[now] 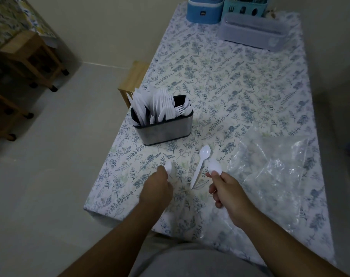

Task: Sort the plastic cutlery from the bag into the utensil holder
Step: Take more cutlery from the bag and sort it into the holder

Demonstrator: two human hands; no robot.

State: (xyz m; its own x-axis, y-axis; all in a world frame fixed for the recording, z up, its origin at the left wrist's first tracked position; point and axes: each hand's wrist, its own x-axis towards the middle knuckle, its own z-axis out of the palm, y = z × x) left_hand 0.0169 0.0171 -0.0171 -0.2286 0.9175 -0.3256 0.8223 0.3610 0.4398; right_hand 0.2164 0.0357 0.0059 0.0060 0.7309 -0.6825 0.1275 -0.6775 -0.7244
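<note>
The person is standing at the near end of a table [250,92] covered with a leaf-print cloth, both forearms reaching over it.

Left hand [157,188]: the fingers are curling around a white plastic spoon [168,166]. Only the bowl is showing, projecting beyond the knuckles; the handle is hidden inside the fist.

Right hand [228,192]: thumb and curled fingers are gripping a second white spoon [214,167], bowl pointing away from the person and handle passing down through the palm.

Between the two grips, a third spoon [201,164] is lying loose on the cloth, bowl up, bowl end pointing away from the person. It is sitting just beside the right-hand spoon; whether the two are touching cannot be determined.

Beyond the left hand, the utensil holder [163,127], a metal-sided caddy with a dark rim, is standing upright near the table's left edge. White knives, forks and spoons are standing in it, handles down.

To the right of the right hand, the clear plastic bag [274,168] is lying flat and crumpled on the cloth.

At the far end, well apart from both hands, a blue zipped case [203,11], a teal caddy [246,7] and a grey lidded box [254,33] are standing together. The case is carrying a small dark label; its writing is too small to read. The teal caddy is showing dark cutlery-shaped symbols on its front.
</note>
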